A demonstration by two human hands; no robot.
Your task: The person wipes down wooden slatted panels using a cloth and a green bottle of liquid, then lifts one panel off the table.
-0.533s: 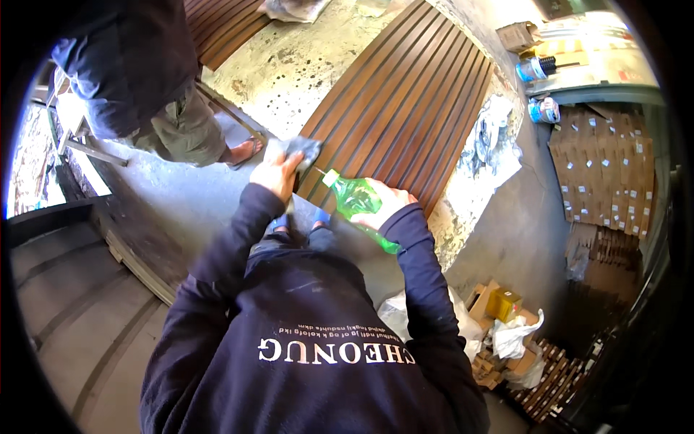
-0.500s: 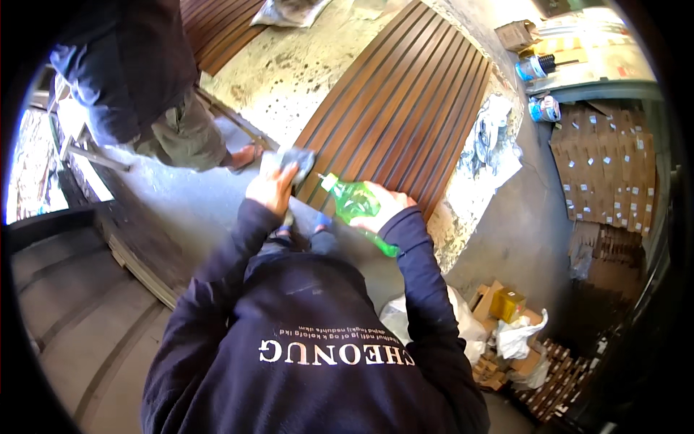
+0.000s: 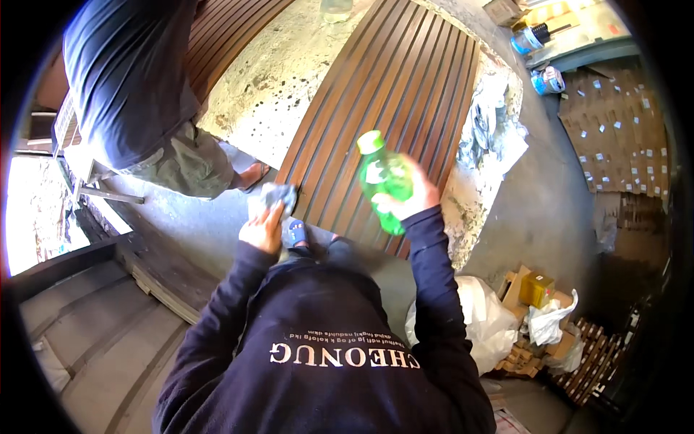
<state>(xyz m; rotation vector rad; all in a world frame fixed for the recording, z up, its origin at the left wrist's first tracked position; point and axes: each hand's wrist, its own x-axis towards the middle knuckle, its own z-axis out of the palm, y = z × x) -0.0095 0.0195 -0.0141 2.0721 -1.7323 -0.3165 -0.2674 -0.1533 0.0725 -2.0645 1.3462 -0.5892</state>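
My right hand (image 3: 410,205) grips a green plastic bottle (image 3: 384,179) with a green cap, held nearly upright over the near end of a brown slatted wooden panel (image 3: 405,79). My left hand (image 3: 262,230) clutches a grey cloth (image 3: 278,196) at the panel's near left corner. My blue sandal (image 3: 296,233) shows between my arms on the grey floor.
Another person in a dark shirt and khaki shorts (image 3: 144,94) stands at the upper left. A second slatted panel (image 3: 224,29) lies behind them. Crumpled sheeting (image 3: 486,126) lies right of the panel. White bags (image 3: 481,318), cardboard boxes (image 3: 536,289) and stacked cartons (image 3: 614,130) are at the right.
My right hand has raised the green bottle from a tilted pose toward upright. My left hand with the cloth has drawn back toward me, off the panel's corner.
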